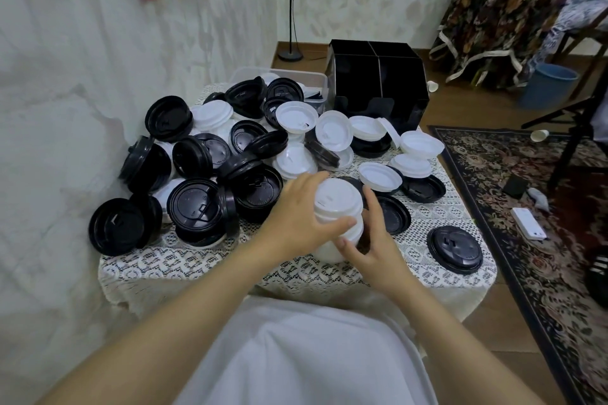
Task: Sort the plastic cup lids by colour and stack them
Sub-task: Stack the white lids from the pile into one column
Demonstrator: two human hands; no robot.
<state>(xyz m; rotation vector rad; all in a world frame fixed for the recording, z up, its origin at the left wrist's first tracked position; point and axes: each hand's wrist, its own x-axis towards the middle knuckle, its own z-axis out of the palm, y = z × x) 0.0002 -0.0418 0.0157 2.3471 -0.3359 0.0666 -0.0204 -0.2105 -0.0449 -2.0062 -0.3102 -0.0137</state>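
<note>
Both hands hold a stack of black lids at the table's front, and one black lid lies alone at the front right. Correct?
No: the head view shows the stack in the left hand and right hand is white, not black. The lone black lid is right.

black lids [194, 204]: glossy smooth plastic | white lids [337, 197]: matt plastic | worktop [204, 265]: covered in openwork lace cloth | organiser [378, 82]: glossy black
</note>
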